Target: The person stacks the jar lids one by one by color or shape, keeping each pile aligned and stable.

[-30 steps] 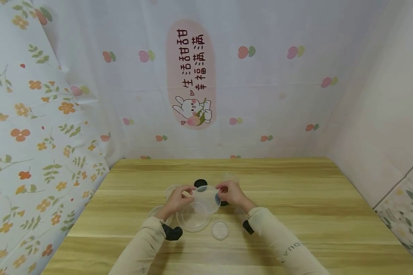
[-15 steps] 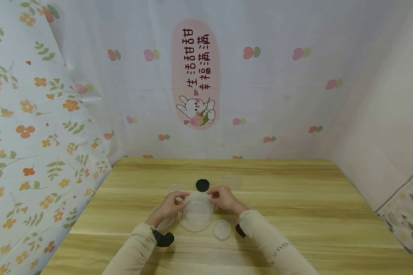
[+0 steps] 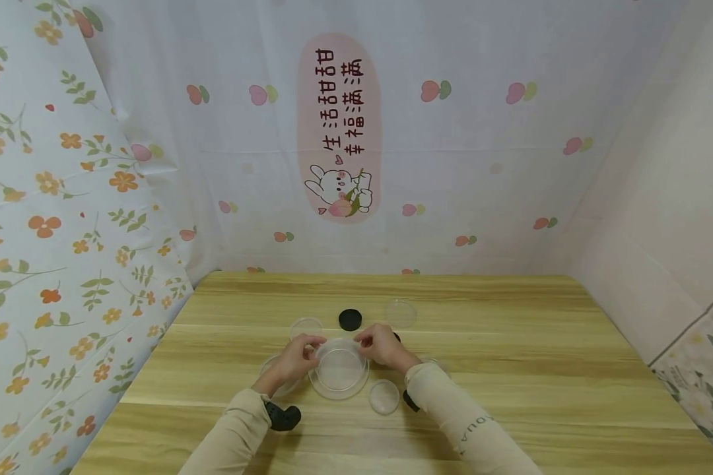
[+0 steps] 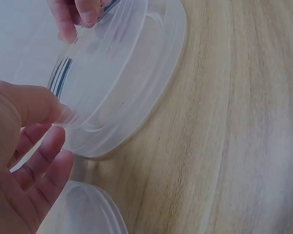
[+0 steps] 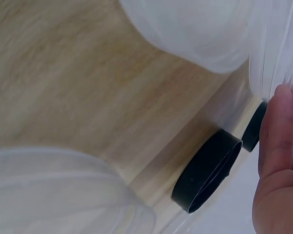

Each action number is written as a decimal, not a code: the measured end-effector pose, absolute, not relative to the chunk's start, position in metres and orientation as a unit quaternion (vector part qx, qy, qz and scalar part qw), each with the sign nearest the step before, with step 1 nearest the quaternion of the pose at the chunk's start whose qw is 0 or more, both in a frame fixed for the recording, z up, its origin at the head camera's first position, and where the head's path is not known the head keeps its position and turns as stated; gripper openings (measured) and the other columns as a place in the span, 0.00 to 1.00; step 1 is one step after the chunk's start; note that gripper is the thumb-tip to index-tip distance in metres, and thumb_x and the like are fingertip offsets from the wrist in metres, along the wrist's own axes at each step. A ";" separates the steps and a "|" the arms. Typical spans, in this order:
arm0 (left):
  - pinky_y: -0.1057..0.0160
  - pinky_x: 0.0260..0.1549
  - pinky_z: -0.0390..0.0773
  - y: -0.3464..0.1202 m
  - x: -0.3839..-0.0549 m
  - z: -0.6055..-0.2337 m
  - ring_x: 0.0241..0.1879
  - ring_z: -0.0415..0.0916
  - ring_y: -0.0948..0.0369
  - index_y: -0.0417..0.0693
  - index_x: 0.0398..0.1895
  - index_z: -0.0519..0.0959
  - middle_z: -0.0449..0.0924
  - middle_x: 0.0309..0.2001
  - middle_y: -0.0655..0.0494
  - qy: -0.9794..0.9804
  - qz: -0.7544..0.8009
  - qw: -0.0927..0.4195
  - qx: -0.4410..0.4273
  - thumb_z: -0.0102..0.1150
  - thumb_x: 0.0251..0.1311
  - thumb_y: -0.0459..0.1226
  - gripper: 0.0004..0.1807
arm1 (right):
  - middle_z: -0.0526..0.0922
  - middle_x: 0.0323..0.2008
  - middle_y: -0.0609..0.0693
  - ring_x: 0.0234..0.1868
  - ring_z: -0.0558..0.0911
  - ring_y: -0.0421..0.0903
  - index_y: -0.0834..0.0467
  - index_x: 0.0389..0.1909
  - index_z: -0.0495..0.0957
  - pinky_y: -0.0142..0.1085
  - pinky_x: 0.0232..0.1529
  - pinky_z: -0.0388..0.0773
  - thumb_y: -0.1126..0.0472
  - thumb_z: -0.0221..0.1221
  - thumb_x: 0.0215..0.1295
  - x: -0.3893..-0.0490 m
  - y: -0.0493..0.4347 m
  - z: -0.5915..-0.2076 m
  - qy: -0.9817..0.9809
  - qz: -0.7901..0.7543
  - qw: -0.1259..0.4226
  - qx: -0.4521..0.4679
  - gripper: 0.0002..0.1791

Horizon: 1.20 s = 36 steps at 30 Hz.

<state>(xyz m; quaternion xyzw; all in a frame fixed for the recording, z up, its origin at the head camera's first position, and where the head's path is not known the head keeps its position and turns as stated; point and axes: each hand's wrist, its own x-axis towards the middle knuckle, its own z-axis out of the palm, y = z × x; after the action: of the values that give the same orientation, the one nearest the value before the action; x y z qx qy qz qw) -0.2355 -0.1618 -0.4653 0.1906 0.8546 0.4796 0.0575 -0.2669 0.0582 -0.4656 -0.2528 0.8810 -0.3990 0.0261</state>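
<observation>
Both hands pinch opposite sides of a clear round plastic lid (image 4: 95, 73), which lies close over a larger clear round lid (image 3: 335, 395) on the table. My left hand (image 3: 296, 358) has its thumb on the upper lid's rim, with the other fingers curled below, as the left wrist view shows. At the far right side of the rim, my right hand (image 3: 383, 346) grips with thumb and fingertips. A black round lid (image 3: 350, 320) lies just beyond the hands. Another black lid (image 5: 207, 170) is near the right hand, mostly hidden by it in the head view.
Around the hands lie more clear round lids: a small one (image 3: 384, 397) in front, one (image 3: 401, 313) at the back right, one (image 3: 305, 326) at the back left. Others are partly covered by the forearms. A printed cloth (image 3: 481, 165) hangs behind the wooden table (image 3: 541, 369).
Both hands have brought the clear lid nearer and lower, from tilted beyond the larger lid to over it. The head view has shifted slightly.
</observation>
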 end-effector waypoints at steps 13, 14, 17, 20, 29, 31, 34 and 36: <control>0.70 0.23 0.65 -0.160 -0.236 -0.469 0.26 0.63 0.61 0.26 0.46 0.72 0.70 0.36 0.42 0.873 0.451 0.046 0.178 0.53 0.43 0.18 0.21 | 0.76 0.20 0.48 0.22 0.70 0.37 0.67 0.30 0.81 0.25 0.24 0.69 0.74 0.60 0.45 -0.268 0.052 -0.470 0.896 -0.367 0.011 -0.251 0.08; 0.71 0.23 0.65 -0.160 -0.236 -0.469 0.26 0.63 0.61 0.26 0.46 0.72 0.70 0.36 0.42 0.873 0.451 0.044 0.179 0.53 0.43 0.18 0.21 | 0.76 0.20 0.48 0.22 0.70 0.36 0.67 0.29 0.80 0.25 0.24 0.69 0.74 0.60 0.45 -0.268 0.052 -0.470 0.897 -0.366 0.013 -0.249 0.07; 0.71 0.23 0.65 -0.160 -0.236 -0.469 0.25 0.63 0.62 0.26 0.46 0.72 0.70 0.35 0.42 0.872 0.455 0.047 0.174 0.53 0.42 0.18 0.21 | 0.75 0.19 0.48 0.22 0.70 0.37 0.67 0.29 0.80 0.26 0.24 0.69 0.74 0.61 0.45 -0.268 0.051 -0.469 0.899 -0.365 0.017 -0.241 0.07; 0.71 0.23 0.65 -0.159 -0.237 -0.469 0.25 0.63 0.62 0.26 0.46 0.72 0.71 0.35 0.43 0.871 0.460 0.051 0.165 0.53 0.42 0.18 0.22 | 0.74 0.19 0.49 0.22 0.69 0.38 0.67 0.29 0.80 0.26 0.24 0.69 0.73 0.61 0.46 -0.267 0.051 -0.468 0.901 -0.364 0.020 -0.233 0.06; 0.69 0.23 0.67 -0.157 -0.239 -0.471 0.26 0.64 0.61 0.30 0.45 0.73 0.69 0.34 0.46 0.879 0.456 0.048 0.135 0.54 0.41 0.19 0.21 | 0.72 0.18 0.47 0.22 0.68 0.38 0.66 0.27 0.79 0.27 0.25 0.68 0.72 0.62 0.46 -0.267 0.051 -0.468 0.904 -0.363 0.016 -0.227 0.05; 0.69 0.23 0.67 -0.156 -0.240 -0.472 0.26 0.64 0.61 0.30 0.44 0.74 0.69 0.33 0.47 0.882 0.451 0.043 0.132 0.54 0.41 0.19 0.21 | 0.72 0.18 0.46 0.22 0.68 0.38 0.66 0.27 0.79 0.27 0.25 0.68 0.72 0.62 0.45 -0.267 0.051 -0.469 0.904 -0.363 0.013 -0.228 0.05; 0.68 0.23 0.68 -0.156 -0.240 -0.472 0.26 0.65 0.60 0.30 0.43 0.74 0.69 0.32 0.47 0.883 0.449 0.037 0.130 0.53 0.43 0.20 0.19 | 0.72 0.19 0.46 0.22 0.69 0.38 0.65 0.26 0.79 0.27 0.25 0.69 0.72 0.62 0.45 -0.268 0.051 -0.470 0.903 -0.365 0.010 -0.227 0.05; 0.67 0.23 0.68 -0.156 -0.241 -0.472 0.26 0.65 0.60 0.30 0.43 0.75 0.70 0.32 0.47 0.885 0.446 0.030 0.132 0.53 0.44 0.21 0.18 | 0.73 0.19 0.46 0.22 0.69 0.37 0.65 0.26 0.79 0.26 0.25 0.69 0.72 0.62 0.45 -0.269 0.051 -0.471 0.902 -0.365 0.005 -0.229 0.05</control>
<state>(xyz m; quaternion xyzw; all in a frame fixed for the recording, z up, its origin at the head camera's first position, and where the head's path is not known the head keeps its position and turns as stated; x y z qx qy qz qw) -0.2408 -0.1561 -0.4721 0.1315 0.8846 0.4464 0.0303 -0.2689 0.0511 -0.4712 -0.2289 0.9022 -0.3655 0.0050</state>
